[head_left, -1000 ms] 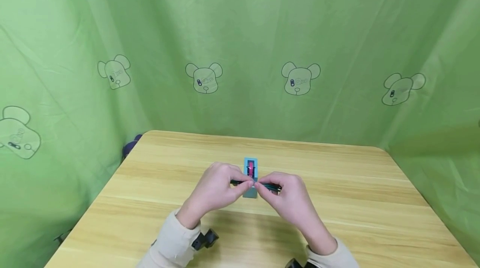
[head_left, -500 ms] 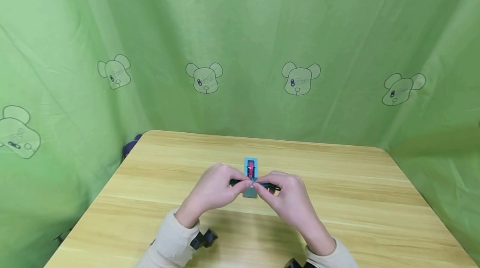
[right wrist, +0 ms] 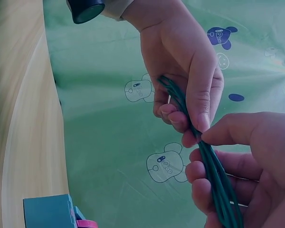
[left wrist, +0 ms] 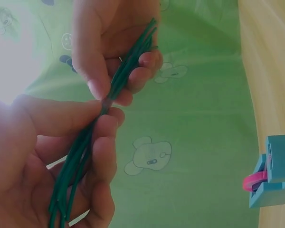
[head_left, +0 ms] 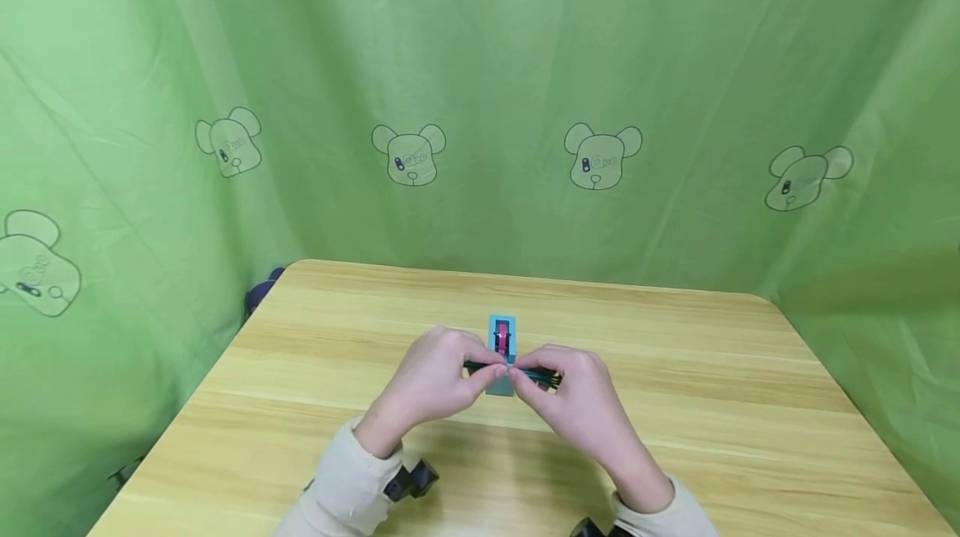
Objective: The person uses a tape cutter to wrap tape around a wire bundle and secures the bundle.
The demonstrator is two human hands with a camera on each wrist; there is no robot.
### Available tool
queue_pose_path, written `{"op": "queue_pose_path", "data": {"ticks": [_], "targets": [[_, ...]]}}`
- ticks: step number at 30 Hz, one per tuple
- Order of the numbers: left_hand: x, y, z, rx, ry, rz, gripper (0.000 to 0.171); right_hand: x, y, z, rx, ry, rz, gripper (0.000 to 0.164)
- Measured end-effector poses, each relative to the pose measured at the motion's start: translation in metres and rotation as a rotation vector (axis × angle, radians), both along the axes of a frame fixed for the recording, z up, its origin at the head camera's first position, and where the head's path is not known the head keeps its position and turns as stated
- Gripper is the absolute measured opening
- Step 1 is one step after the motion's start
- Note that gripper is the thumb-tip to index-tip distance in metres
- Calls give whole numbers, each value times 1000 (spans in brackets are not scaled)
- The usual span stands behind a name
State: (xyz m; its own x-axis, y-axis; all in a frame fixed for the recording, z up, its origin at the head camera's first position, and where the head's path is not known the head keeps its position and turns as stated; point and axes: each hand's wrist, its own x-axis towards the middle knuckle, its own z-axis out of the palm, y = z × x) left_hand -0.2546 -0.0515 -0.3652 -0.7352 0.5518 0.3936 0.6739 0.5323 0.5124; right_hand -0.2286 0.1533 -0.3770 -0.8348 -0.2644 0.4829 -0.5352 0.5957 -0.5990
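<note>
Centre of the head view, just above the table (head_left: pixel 675 437): left hand (head_left: pixel 431 383) and right hand (head_left: pixel 581 399) each pinch a bundle of thin green wires (head_left: pixel 517 371) at mid-length, thumbs nearly touching. Tape dispenser (head_left: pixel 501 341) sits just behind. The wires look light, bendy and likely to splay; grip them where bunched. Whether any tape is on them is unclear.
</note>
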Motion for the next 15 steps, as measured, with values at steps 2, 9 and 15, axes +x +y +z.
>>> {"op": "queue_pose_path", "data": {"ticks": [2,9,15], "targets": [[0,0,0,8,13,-6,13,0,0,0,-4,-19,-8,7],[1,2,-1,10,39,-12,12,0,2,3,38,-125,-1,8],[1,3,-1,5,33,-3,13,0,3,3,44,-75,14,6]]}}
